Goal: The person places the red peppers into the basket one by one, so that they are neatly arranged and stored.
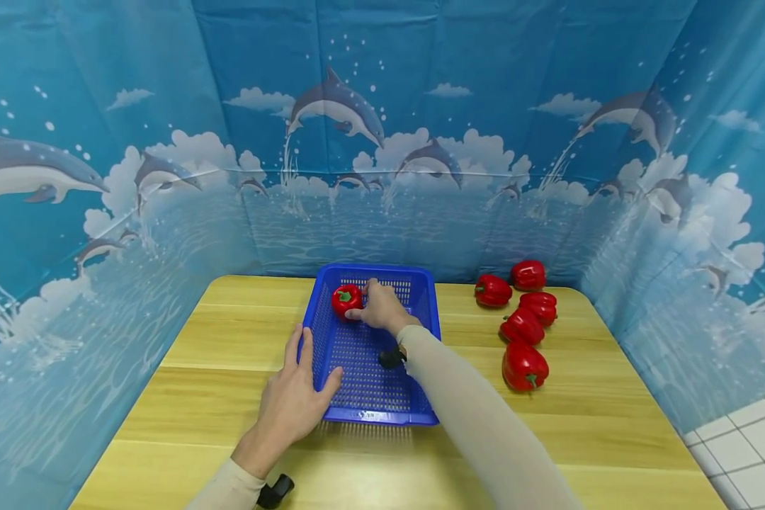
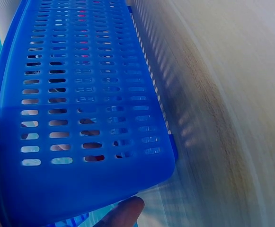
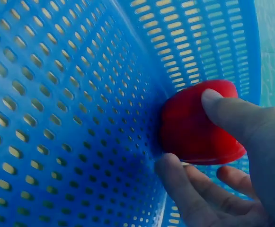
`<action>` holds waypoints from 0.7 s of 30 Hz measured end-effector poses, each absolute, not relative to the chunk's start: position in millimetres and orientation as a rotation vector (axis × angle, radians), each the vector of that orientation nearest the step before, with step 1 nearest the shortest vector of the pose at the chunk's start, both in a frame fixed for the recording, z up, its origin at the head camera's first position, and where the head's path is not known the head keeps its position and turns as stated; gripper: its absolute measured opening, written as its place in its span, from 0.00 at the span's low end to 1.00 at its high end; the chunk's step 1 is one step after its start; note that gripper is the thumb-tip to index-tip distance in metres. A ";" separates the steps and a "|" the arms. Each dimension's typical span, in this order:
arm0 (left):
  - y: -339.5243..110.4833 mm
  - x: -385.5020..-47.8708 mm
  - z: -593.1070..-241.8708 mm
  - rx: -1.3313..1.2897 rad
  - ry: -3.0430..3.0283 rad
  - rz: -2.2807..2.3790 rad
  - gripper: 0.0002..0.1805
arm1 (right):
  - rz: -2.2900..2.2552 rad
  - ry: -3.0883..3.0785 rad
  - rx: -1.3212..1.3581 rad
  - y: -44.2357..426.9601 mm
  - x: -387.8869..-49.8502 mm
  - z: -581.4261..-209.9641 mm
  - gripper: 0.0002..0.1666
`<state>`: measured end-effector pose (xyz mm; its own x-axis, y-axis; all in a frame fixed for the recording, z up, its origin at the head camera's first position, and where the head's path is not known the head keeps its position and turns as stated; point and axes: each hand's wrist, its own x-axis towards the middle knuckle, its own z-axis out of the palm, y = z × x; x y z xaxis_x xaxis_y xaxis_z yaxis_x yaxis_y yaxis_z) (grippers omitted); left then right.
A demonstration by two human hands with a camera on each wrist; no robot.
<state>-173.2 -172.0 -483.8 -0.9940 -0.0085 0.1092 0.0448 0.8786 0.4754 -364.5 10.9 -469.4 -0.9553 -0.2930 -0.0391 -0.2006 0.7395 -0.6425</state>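
Observation:
A red bell pepper [image 1: 346,302] stands with its green stem up in the far left corner of the blue basket [image 1: 371,417]. My right hand [image 1: 382,307] reaches inside and holds it from the right; in the right wrist view the thumb of the hand [image 3: 222,161] lies on the pepper [image 3: 194,125], with fingers bent along its other side. Outside the basket's left wall is my left hand [image 1: 293,400], fingers extended and thumb near the rim. The left wrist view shows the basket's slotted wall [image 2: 80,179] close up, with a fingertip of the hand [image 2: 123,213] below its edge.
Several red bell peppers [image 1: 524,365] lie in a loose group on the wooden table [image 1: 191,397], right of the basket. A blue curtain with dolphins [image 1: 357,212] hangs behind the table and along both sides. White tiles [image 1: 755,439] show at the lower right.

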 end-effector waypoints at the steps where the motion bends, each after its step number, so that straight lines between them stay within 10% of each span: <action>1: -172.3 -173.1 -484.0 -0.028 -2.939 -0.745 0.58 | -1.001 2.794 -0.405 10.2 -363.5 -469.6 0.45; 21: -171.3 -173.0 -483.9 -0.023 -2.945 -0.754 0.58 | -0.817 2.724 -0.522 43.9 -338.7 -432.6 0.47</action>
